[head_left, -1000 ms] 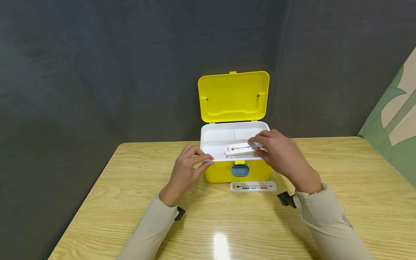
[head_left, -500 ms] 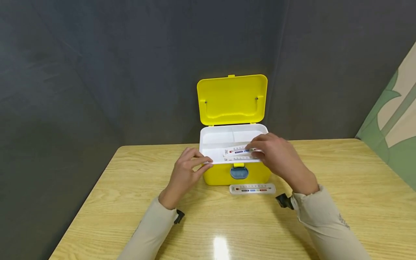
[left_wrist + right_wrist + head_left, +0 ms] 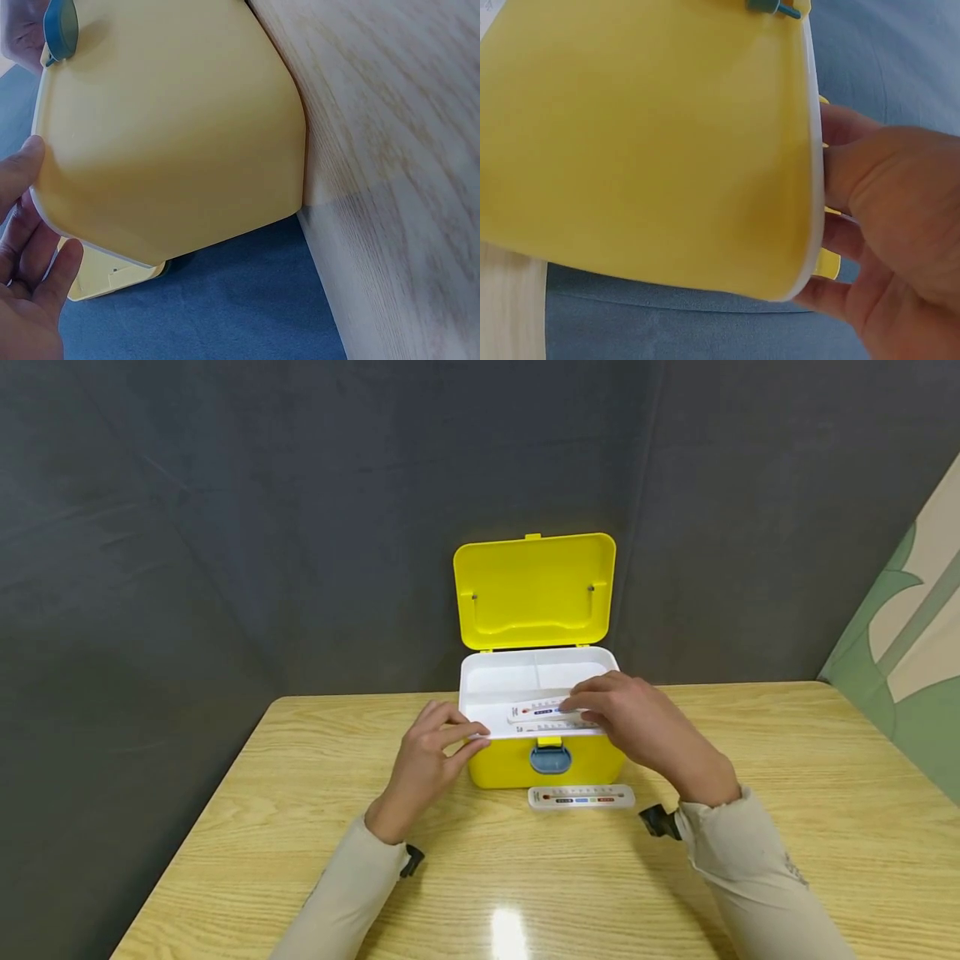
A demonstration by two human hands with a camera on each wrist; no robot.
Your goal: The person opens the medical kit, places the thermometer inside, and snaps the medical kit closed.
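In the head view a yellow storage box [image 3: 502, 768] stands with its lid raised and a white tray [image 3: 495, 675] in its top. My left hand [image 3: 427, 750] pinches the tray's front-left rim between thumb and fingers; the left wrist view shows the thumb against the box's outer wall. Over the tray's front compartment, my right hand [image 3: 637, 718] holds a white thermometer [image 3: 534, 711] by its right end. Another thermometer [image 3: 538, 727] lies just in front of it in that compartment. The right wrist view has the right fingers reaching behind the rim, so the held end is hidden.
A third thermometer [image 3: 581, 797] lies on the wooden table [image 3: 450, 885], close in front of the box. A blue-grey latch [image 3: 551, 759] hangs on the box's front. Behind the table rises dark cloth [image 3: 300, 527], with the yellow lid [image 3: 536, 593] upright before it.
My right hand has lowered the thermometer into the tray's front compartment and shifted it slightly left, its printed face turning upward. The left hand has stayed at the rim.
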